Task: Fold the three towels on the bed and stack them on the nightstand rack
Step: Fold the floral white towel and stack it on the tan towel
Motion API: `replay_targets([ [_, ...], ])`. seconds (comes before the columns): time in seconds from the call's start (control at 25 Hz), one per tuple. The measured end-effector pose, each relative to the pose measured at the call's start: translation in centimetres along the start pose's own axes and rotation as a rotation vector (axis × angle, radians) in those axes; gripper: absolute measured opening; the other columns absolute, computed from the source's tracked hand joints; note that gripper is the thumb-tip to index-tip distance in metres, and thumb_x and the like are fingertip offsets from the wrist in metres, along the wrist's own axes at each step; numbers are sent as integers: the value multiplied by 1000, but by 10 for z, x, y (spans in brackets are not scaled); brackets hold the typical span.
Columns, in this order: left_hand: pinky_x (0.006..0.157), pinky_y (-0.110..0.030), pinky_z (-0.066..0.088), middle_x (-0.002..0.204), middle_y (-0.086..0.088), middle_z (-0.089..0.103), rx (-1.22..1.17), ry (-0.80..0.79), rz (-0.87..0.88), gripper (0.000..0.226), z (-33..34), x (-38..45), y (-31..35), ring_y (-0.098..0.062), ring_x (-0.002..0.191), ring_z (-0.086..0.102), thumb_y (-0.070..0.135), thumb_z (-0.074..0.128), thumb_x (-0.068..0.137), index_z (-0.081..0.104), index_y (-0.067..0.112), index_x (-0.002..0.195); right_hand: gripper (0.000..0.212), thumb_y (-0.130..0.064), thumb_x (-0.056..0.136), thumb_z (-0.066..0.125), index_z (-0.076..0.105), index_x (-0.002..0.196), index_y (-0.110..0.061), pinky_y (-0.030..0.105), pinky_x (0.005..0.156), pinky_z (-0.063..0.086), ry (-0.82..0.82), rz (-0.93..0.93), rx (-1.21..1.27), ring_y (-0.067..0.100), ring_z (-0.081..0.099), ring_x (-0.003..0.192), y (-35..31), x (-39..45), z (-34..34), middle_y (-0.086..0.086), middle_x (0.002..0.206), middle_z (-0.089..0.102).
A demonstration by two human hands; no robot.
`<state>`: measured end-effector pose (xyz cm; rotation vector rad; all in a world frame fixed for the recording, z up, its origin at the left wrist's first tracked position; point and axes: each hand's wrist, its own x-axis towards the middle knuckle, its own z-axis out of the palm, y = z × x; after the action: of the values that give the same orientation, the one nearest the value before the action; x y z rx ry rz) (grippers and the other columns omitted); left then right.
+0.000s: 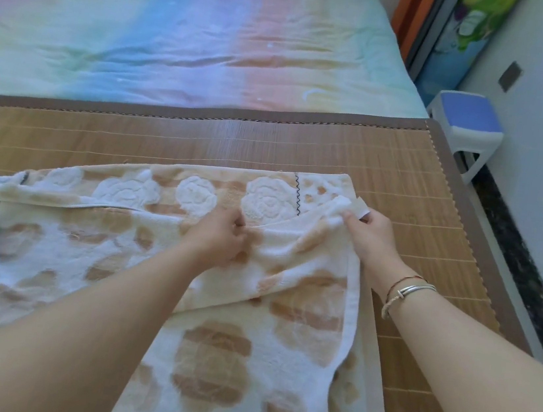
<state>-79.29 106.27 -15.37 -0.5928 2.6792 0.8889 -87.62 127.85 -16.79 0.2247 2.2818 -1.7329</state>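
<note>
Fluffy terry-cloth towel [245, 340] lies on a matt woven bamboo mat [405, 175].

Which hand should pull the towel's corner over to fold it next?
Probably the right hand: its fingers already pinch the towel at its far right corner, free to carry across. The left hand grips the middle edge, better for holding it down.

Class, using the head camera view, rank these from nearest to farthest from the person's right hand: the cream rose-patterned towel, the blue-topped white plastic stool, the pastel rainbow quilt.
1. Cream rose-patterned towel: pinched by the right hand.
2. Blue-topped white plastic stool: floor, right of bed.
3. Pastel rainbow quilt: far side, beyond the mat; close to the stool's rank.
</note>
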Motion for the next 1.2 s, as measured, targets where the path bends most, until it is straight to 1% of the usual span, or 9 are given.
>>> replay_targets([
  [0.12,64,-34,56,75,-2,64,-71,-1,-79,8,-20,15,0,-21,59,64,19,52,91,56,15,84,21,-11,93,52,52,75,1,25,55,34,37,-22,8,17,41,64,-2,11,1,6,69,44],
  [0.24,65,-44,60,77,-10,62,-259,-139,-246,18,-44,32,18,-30,65,69,24,43,97,52,10,93,30,-9,90,49,35,64,-13,25,46,22,60,-25,-47,14,27,56,-6,29,4,1,61,30],
  [0.4,46,-25,52,71,-7,57,-6,-341,-306,27,-50,54,25,-14,41,56,32,44,99,54,7,101,27,-19,93,49,46,67,-12,28,53,29,-21,37,-328,18,39,58,1,50,9,1,64,43],
  [0.52,50,-24,51,70,-9,59,102,-436,-327,22,-47,65,23,-17,49,55,21,53,94,59,5,107,15,-21,95,45,48,82,-13,30,61,34,-170,118,-583,21,46,72,-6,66,14,3,77,48],
  [0.6,58,-26,50,75,-9,60,101,-394,-316,26,-49,69,25,-22,60,55,19,57,91,65,1,107,17,-17,93,43,40,76,-16,29,56,28,-207,145,-697,19,39,67,-13,72,15,1,73,41],
  [0.72,59,-28,54,74,-12,70,0,-237,-296,21,-54,75,30,-23,57,64,5,57,86,67,-1,103,31,-13,93,38,25,66,-19,28,52,20,-235,124,-744,15,26,58,-13,76,14,-2,67,28],
  [0.84,76,-38,59,73,-18,73,-97,0,-233,19,-53,87,32,-28,64,72,-5,53,81,66,0,94,23,-21,100,32,35,77,-20,28,53,25,-229,60,-771,14,36,61,-11,74,12,-3,72,38],
  [1.0,69,-36,57,80,-12,69,-57,263,-43,15,-41,97,36,-28,66,68,6,51,90,63,8,81,14,-28,102,26,34,93,-21,31,51,27,-122,-81,-834,18,43,66,-14,74,9,-4,73,43],
  [1.2,73,-35,48,98,-8,60,-67,283,18,15,-20,111,28,-31,91,61,0,49,87,60,10,87,17,-23,102,26,37,91,-15,30,49,26,-70,-132,-949,23,48,68,-11,85,9,1,72,47],
])
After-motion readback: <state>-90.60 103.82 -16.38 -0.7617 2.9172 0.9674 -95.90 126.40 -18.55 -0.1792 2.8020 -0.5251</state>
